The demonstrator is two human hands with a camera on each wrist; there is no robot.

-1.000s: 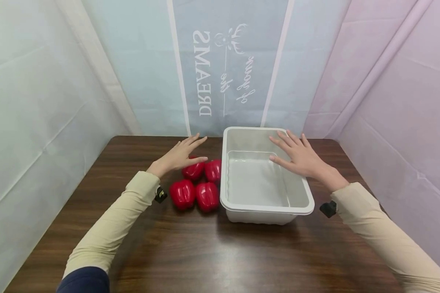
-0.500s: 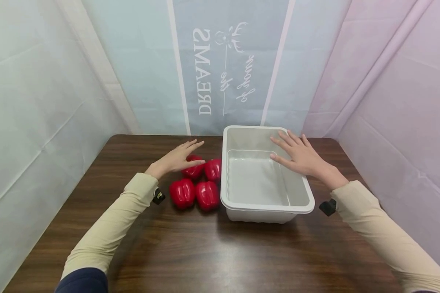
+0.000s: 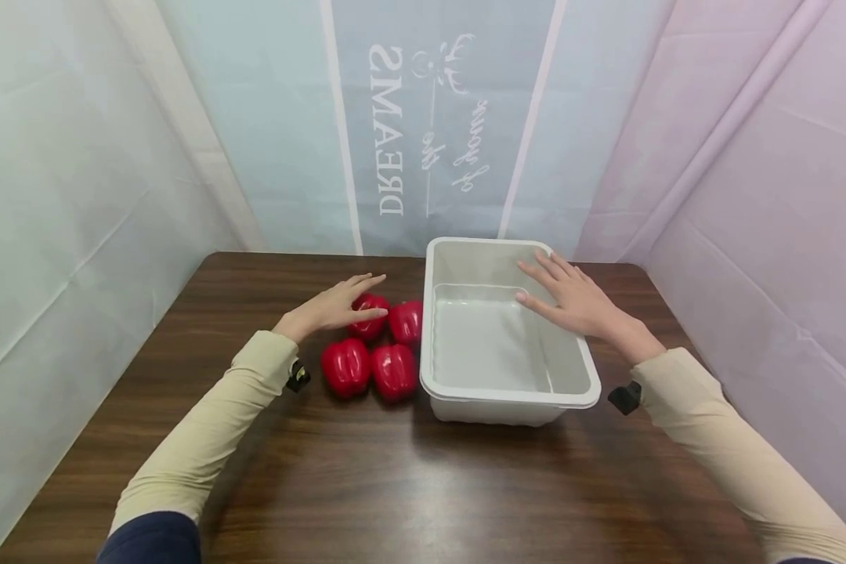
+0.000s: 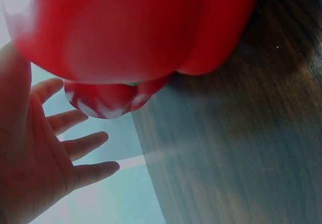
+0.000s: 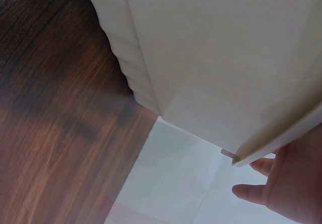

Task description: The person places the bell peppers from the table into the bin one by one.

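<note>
Several glossy red bell peppers sit grouped on the table, left of a white plastic bin. My left hand hovers above the back left pepper, fingers spread, hiding part of it. In the left wrist view, one bell pepper looms close to the camera, and the left hand is spread beside it, holding nothing. My right hand reaches across the bin's right rim with straight fingers. From the right wrist, this hand appears by the rim; whether it touches the bin is unclear.
The dark wooden table extends in front of the bin and peppers. Its back edge meets a pale blue printed cloth. White cloth walls stand at both sides. The bin's inside floor is bare.
The left hand has sunk a little and drawn slightly left over the peppers. My right hand stays nearly still at the bin. The whole head view has shifted slightly.
</note>
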